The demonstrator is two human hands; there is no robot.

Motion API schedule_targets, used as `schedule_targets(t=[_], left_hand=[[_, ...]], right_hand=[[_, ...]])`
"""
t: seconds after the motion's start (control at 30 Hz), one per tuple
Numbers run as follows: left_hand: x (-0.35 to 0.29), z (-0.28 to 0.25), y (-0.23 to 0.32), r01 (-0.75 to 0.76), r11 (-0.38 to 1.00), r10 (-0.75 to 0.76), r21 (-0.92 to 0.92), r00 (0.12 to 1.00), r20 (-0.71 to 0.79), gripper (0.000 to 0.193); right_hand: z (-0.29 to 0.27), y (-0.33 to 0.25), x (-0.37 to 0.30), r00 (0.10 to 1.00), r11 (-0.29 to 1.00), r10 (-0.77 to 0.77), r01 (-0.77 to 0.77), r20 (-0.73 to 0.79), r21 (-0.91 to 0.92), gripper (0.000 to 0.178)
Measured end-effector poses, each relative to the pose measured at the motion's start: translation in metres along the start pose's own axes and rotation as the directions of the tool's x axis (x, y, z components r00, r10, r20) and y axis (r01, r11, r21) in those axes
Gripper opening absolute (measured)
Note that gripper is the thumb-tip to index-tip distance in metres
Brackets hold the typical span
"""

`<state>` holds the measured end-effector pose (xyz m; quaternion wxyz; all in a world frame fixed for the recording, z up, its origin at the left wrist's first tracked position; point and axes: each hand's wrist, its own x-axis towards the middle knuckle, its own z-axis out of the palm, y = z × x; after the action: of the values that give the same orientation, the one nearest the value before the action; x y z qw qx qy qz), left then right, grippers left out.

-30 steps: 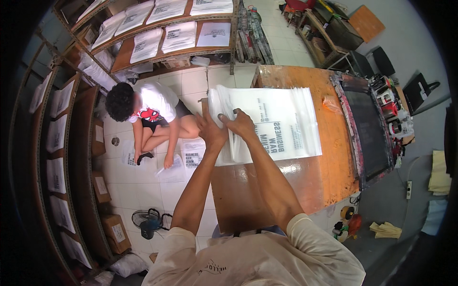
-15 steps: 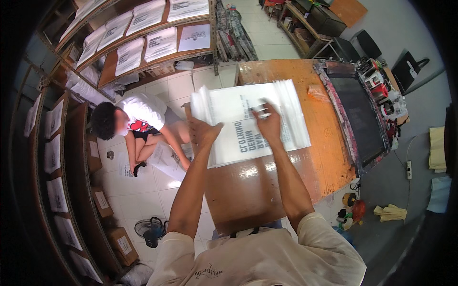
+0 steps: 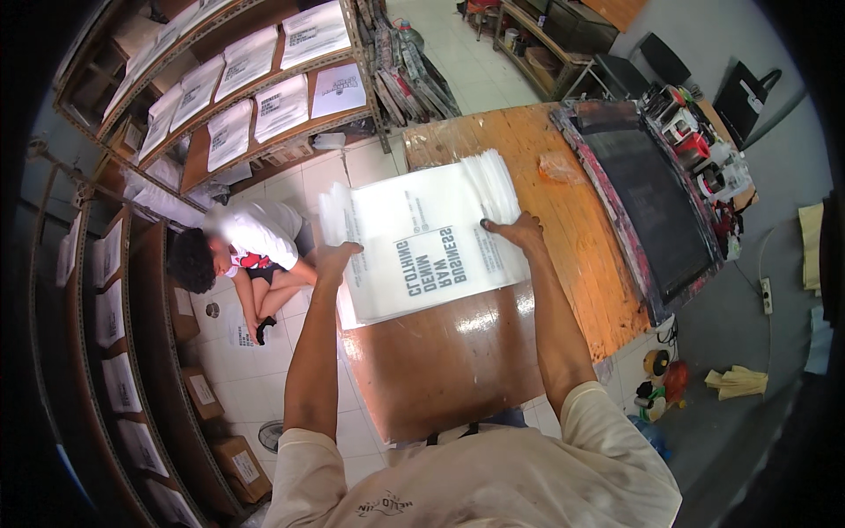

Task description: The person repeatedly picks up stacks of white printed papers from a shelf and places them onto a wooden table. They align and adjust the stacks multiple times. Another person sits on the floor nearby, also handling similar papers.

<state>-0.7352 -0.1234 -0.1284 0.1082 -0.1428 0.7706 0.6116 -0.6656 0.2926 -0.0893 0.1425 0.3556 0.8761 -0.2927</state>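
A thick stack of thin white sheets (image 3: 387,211) with dark print lies on the brown table, its edges fanned at the left and right sides. Whether the sheets are flat bags cannot be made out. My left hand (image 3: 334,262) grips the stack's left edge, thumb on top and fingers mostly hidden at the side. At the right edge, my right hand (image 3: 519,232) holds the stack too, its dark-stained thumb resting on the top sheet.
The table (image 3: 431,370) bears a framed printing screen (image 3: 647,202) on its right, near tubs and bottles (image 3: 695,154). A co-worker (image 3: 264,233) sits on the floor at left. Racks (image 3: 189,158) with printed sheets stand beyond. Orange plastic (image 3: 559,167) lies near the screen.
My right hand has gone from above the print to the stack's right edge. My left hand has moved lower on the left edge. The view has shifted, and the co-worker leans differently.
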Motion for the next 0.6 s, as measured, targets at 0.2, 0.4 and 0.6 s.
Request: schedule_targets(t=[0.2, 0.4, 0.6], left_hand=[[-0.017, 0.013, 0.016, -0.018, 0.999, 0.019, 0.033, 0.999, -0.046, 0.057], [-0.024, 0.003, 0.032, 0.186, 0.974, -0.174, -0.131, 0.98, 0.101, 0.047], [-0.029, 0.002, 0.035, 0.132, 0.973, -0.104, -0.188, 0.983, 0.149, 0.049]], right_hand=[[0.01, -0.004, -0.018, 0.995, 0.986, -0.042, 0.027, -0.089, -0.165, 0.129], [0.006, 0.002, -0.01, 0.997, 0.996, -0.067, 0.065, -0.032, -0.063, 0.118], [-0.013, 0.0, -0.01, 0.991, 0.977, -0.135, 0.132, 0.011, 0.166, 0.098]])
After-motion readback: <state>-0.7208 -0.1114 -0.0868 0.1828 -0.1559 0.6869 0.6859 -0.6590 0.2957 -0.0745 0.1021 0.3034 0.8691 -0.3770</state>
